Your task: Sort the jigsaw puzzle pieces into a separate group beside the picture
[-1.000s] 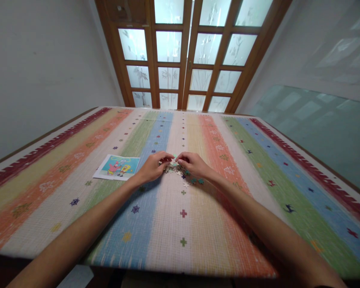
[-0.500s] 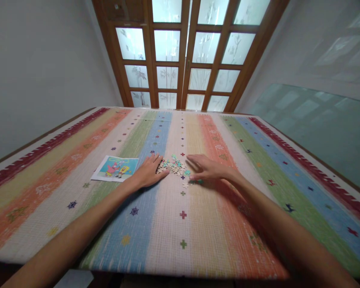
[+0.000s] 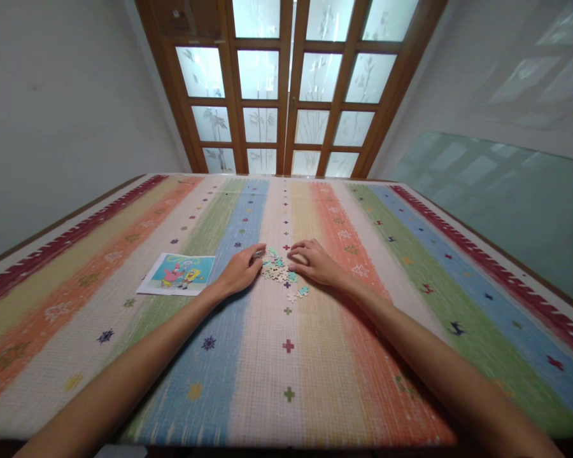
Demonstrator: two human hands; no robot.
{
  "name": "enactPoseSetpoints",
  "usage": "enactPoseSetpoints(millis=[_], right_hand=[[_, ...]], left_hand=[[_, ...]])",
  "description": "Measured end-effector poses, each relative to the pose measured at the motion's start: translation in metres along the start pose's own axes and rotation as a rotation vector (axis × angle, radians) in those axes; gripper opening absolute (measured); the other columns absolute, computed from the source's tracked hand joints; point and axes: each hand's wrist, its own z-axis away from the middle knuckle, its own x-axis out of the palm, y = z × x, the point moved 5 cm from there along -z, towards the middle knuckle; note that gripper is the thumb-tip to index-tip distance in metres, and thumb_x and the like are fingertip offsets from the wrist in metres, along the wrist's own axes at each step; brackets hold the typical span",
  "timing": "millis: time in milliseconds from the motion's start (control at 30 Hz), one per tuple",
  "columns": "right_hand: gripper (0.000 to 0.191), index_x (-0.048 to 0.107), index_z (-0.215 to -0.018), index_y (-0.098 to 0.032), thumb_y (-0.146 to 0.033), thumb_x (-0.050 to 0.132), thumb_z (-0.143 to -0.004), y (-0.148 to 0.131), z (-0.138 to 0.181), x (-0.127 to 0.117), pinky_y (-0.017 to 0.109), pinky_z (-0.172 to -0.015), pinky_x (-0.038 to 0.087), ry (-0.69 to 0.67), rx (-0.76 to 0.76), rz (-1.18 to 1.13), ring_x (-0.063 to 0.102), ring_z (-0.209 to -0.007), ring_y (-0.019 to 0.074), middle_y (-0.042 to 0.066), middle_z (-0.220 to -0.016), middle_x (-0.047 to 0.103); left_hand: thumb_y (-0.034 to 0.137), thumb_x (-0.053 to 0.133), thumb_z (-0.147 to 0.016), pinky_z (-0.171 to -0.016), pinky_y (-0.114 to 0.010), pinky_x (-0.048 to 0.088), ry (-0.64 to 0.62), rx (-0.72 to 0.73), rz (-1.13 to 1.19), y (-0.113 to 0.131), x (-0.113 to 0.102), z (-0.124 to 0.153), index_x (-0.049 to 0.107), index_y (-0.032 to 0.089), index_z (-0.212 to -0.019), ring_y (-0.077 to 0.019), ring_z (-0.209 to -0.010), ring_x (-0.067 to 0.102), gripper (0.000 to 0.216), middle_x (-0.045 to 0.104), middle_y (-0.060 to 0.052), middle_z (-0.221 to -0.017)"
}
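Just below the frame's centre, jigsaw pieces (image 3: 279,272) lie heaped on the table (image 3: 262,381) between the left hand (image 3: 241,270) and the right hand (image 3: 316,263). The right hand curves loosely, parted; whether the left hand's fingers pinch anything, I cannot tell.

We curl our left hand (image 3: 241,270) and right hand (image 3: 316,264) beside jigsaw pieces (image 3: 277,272), a SpongeBob picture (image 3: 177,275) nearer the striped tablecloth's (image 3: 262,381) left edge.
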Motion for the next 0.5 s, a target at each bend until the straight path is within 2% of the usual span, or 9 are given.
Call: enactPoseSetpoints(millis=[100, 200, 267, 367, 500], right_hand=[[0.027, 0.075, -0.117, -0.016, -0.032, 0.068, -0.095, -0.002, -0.019, 0.014, 0.048, -0.103, 0.042, 0.048, 0.065, 0.035, 0.055, -0.118, 0.0302, 0.016, -0.123, 0.068], [0.022, 0.079, -0.107, -0.015, -0.029, 0.069, -0.094, -0.002, -0.035, 0.019, 0.048, -0.102, 0.040, 0.065, 0.122, 0.000, 0.057, -0.115, 0.0302, 0.017, -0.119, 0.069], [0.015, 0.081, -0.097, -0.016, -0.025, 0.073, -0.089, -0.001, -0.043, 0.019, 0.048, -0.102, 0.039, 0.059, 0.128, -0.087, 0.059, -0.111, 0.0293, 0.016, -0.112, 0.072], [0.008, 0.081, -0.087, -0.018, -0.017, 0.075, -0.082, 0.004, -0.048, 0.016, 0.044, -0.100, 0.042, 0.041, 0.125, -0.195, 0.064, -0.102, 0.0262, 0.010, -0.098, 0.075], [0.014, 0.081, -0.085, -0.019, -0.017, 0.067, -0.086, 0.012, -0.045, 0.012, 0.036, -0.086, 0.050, 0.028, 0.146, -0.253, 0.067, -0.088, 0.0217, 0.006, -0.088, 0.076]], left_hand=[[0.024, 0.048, -0.096, -0.115, -0.046, 0.040, -0.008, -0.005, -0.031, 0.004, 0.008, -0.015, 0.062, 0.014, -0.134, -0.0278, -0.133, 0.055, 0.041, 0.062, -0.015, -0.142], [0.025, 0.053, -0.094, -0.116, -0.055, 0.036, -0.018, -0.023, -0.070, 0.006, 0.016, -0.027, 0.069, 0.018, -0.122, -0.0325, -0.137, 0.050, 0.033, 0.060, -0.014, -0.144], [0.025, 0.057, -0.091, -0.112, -0.057, 0.038, -0.021, -0.041, -0.085, 0.006, 0.018, -0.032, 0.072, 0.020, -0.113, -0.0345, -0.133, 0.052, 0.027, 0.063, -0.013, -0.140], [0.026, 0.065, -0.084, -0.107, -0.053, 0.043, -0.017, -0.064, -0.078, 0.003, 0.015, -0.036, 0.072, 0.020, -0.105, -0.0335, -0.123, 0.057, 0.022, 0.069, -0.012, -0.127], [0.022, 0.068, -0.078, -0.099, -0.045, 0.049, 0.004, -0.087, -0.035, 0.001, 0.009, -0.039, 0.069, 0.020, -0.093, -0.0295, -0.108, 0.063, 0.015, 0.073, -0.010, -0.106]])
